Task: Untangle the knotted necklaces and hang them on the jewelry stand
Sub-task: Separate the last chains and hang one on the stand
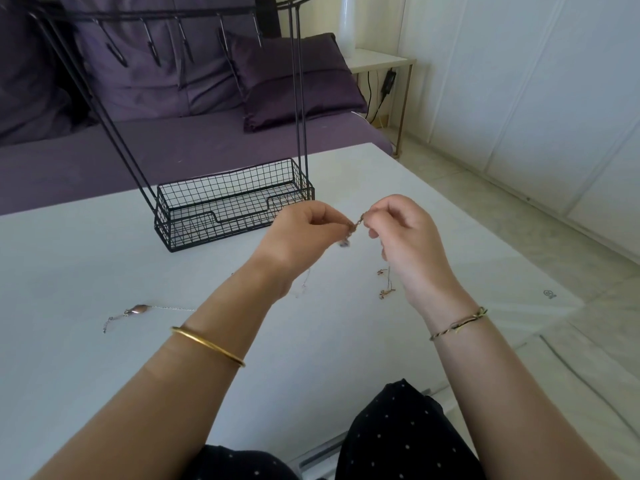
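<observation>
A silver necklace [138,310] with an oval pendant lay slack at the left of the white table [69,265], well apart from the hands. Behind it stood the black wire jewelry stand [194,216], its basket near the table's far edge. The left hand [298,233] and right hand [405,237], fingers curled, each pinched the gold-toned knotted chain [356,225], lifted between them. Thin strands [386,289] hung down to the tabletop, which stretched on rightward to its edge.

Jewelry stand [242,222] blocks the table [433,254] centre; passage lies right of it.
</observation>
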{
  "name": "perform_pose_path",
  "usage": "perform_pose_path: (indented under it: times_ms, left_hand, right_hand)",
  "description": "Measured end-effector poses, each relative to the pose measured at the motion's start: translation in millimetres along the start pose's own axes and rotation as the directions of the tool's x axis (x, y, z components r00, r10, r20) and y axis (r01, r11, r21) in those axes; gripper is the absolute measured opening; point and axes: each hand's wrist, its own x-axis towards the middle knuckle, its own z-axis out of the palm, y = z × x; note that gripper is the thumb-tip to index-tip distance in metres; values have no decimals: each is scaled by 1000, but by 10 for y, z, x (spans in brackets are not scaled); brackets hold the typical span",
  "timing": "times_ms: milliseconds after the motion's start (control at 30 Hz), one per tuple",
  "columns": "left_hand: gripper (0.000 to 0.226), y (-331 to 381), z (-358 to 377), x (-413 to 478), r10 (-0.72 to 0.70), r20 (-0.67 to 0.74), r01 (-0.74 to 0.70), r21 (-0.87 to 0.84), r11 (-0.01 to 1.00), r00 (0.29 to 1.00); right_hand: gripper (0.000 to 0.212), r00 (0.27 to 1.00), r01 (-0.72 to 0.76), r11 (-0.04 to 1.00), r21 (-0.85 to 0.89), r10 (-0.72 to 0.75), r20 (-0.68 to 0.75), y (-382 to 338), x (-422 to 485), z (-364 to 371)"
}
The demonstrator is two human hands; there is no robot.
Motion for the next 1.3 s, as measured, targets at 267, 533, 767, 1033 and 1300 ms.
perform_pose_path:
  times_ms: [267,533,767,1033,1300]
  left_hand:
    - [22,-19,-24,-6,-132,25,132,9,991,991]
    - [12,-33,-36,5,-183,41,185,-50,982,982]
    - [15,-8,-33,-33,-43,-85,39,-52,998,995]
    - [29,-16,28,-54,31,-62,-33,-19,999,998]
    - [39,-37,39,-46,91,-86,-92,-7,996,992]
  right_hand:
    - [17,997,-50,997,56,53,-48,50,16,-73]
    - [17,993,-114,954,277,121,-7,35,5,-41]
    - [13,991,-85,996,-28,87,104,19,-44,-23]
    - [13,999,30,997,-72,-28,22,29,-40,-27]
    - [7,990,-125,988,88,119,74,31,-23,24]
